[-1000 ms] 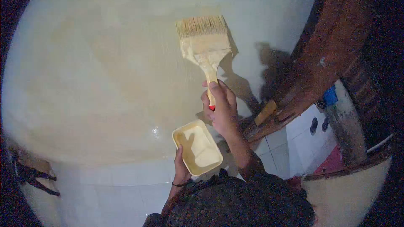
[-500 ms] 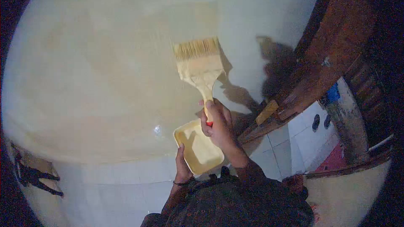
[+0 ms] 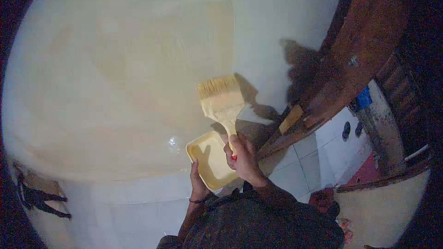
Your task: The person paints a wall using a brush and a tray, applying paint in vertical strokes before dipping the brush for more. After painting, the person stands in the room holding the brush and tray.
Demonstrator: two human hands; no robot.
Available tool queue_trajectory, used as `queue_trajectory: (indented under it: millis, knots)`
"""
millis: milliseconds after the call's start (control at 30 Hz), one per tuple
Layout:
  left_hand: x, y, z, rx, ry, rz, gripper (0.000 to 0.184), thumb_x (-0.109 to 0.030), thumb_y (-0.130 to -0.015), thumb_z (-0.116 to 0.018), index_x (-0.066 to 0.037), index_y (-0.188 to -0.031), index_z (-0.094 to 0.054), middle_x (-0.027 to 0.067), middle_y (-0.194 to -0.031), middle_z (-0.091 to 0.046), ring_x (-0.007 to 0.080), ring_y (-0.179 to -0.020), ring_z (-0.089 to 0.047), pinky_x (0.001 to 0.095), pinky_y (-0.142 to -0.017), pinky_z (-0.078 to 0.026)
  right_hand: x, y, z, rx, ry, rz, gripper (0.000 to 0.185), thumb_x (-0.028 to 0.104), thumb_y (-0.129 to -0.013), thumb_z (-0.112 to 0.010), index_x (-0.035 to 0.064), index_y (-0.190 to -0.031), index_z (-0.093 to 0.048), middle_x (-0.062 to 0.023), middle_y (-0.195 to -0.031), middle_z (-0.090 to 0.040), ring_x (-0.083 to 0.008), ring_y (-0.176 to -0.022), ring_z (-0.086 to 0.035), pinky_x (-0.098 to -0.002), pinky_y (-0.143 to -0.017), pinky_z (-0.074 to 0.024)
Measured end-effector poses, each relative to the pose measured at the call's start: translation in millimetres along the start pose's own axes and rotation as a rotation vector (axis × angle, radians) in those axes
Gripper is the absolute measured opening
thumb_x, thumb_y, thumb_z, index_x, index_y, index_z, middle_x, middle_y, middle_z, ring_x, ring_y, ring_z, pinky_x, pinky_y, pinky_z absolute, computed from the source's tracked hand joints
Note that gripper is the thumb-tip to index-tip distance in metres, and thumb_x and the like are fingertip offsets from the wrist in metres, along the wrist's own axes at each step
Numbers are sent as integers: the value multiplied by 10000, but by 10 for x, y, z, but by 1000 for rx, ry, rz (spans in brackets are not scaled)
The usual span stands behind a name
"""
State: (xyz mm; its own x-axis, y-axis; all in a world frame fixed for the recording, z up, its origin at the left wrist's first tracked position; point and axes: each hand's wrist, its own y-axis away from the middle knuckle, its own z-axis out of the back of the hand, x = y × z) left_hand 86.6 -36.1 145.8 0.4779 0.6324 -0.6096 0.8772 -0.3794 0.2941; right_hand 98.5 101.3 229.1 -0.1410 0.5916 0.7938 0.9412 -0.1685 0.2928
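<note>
**One Brush, One Tray, Both Hands Busy at the Pale Wall**

Two hands were in play, and both were full! The right hand (image 3: 243, 157) was closed around the handle of a single wide brush (image 3: 224, 99), bristles up, in front of the pale wall (image 3: 115, 64); whether they touched it, you could not tell. Over on the left, the left hand (image 3: 198, 182), one dark band (image 3: 197, 201) at its wrist, pinched the edge of one cream tray (image 3: 217, 173), thumb on the near rim side. That tray sat tilted just left of the right hand, which blocked part of its right edge.

Out to the right, a brown frame (image 3: 369, 37) curved along the wall, with one small wooden block (image 3: 290, 120) at its nearer end. Dark shadows (image 3: 300, 69) covered the wall beside it. Beyond lay two dark pieces of footwear (image 3: 346, 131) on pale tiles, one blue item (image 3: 364, 97) and one red patch (image 3: 364, 173). Far left, one dark, leg-like shape (image 3: 44, 199) showed, too dim to make out!
</note>
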Motion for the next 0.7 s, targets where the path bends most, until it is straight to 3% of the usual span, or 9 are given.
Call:
queue_trajectory:
  millis: [200, 267, 333, 633, 700]
  knots:
    - [21, -59, 63, -23, -31, 14, 575, -459, -841, -332, -54, -1247, -305, 118, -1177, -434, 257, -1068, -441, 392, -914, -348, 632, -236, -355, 12, 200, 376, 283, 319, -853, -426, 51, -926, -481, 11, -564, -401, -43, -377, -326, -180, -332, -239]
    - [20, -65, 83, -26, -26, 26, 581, -465, -838, -334, -52, -1246, -306, 118, -1176, -435, 263, -1069, -439, 398, -913, -348, 834, -334, -489, 43, 175, 412, 285, 317, -855, -423, 46, -924, -479, 8, -558, -400, -45, -376, -329, -181, -331, -239]
    - [2, -64, 58, -5, 101, 34, 491, -384, -863, -367, -74, -1235, -291, 112, -1142, -444, 237, -1033, -467, 374, -854, -410, 960, -444, -570, 73, 150, 458, 288, 316, -856, -420, 41, -921, -477, 5, -553, -398, -47, -375, -331, -182, -331, -240]
    - [107, 72, 250, 24, 78, 15, 518, -400, -856, -375, -73, -1244, -273, 121, -1162, -420, 241, -1052, -452, 376, -868, -403, 921, -584, -584, 200, 139, 559, 290, 318, -868, -410, 41, -926, -474, 24, -546, -396, -33, -382, -335, -181, -337, -272]
    - [114, 50, 286, 30, 71, 19, 519, -401, -856, -374, -72, -1244, -272, 120, -1159, -422, 242, -1053, -451, 377, -869, -402, 936, -605, -631, 177, 155, 607, 269, 274, -856, -393, 28, -946, -450, -8, -568, -398, -51, -342, -291, -192, -310, -224]
